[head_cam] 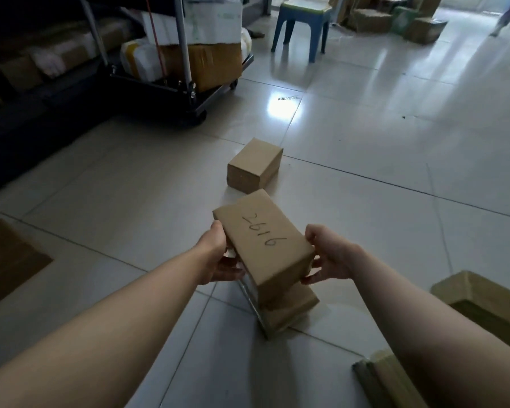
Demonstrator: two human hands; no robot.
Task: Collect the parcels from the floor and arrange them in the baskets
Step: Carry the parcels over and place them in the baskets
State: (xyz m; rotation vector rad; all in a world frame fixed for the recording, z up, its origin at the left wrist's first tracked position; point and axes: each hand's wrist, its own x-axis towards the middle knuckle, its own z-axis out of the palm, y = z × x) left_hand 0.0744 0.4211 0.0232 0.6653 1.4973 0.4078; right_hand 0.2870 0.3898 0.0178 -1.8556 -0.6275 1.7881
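The held parcel (pixel 265 245) sits between the left hand (pixel 218 260) and right hand (pixel 330 257), above a second parcel (pixel 289 307) on the floor (pixel 365 128) (perhaps touching it). A third parcel (pixel 253 166) lies just beyond; a loaded cart (pixel 212 92) stands far left, with a stool (pixel 301 28) to its right

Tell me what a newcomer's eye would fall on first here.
The brown parcel marked 2616 sits at centre frame, held between the left hand and right hand over another box on the tiled floor. Just beyond lies a smaller parcel; a blue stool stands at the far top.
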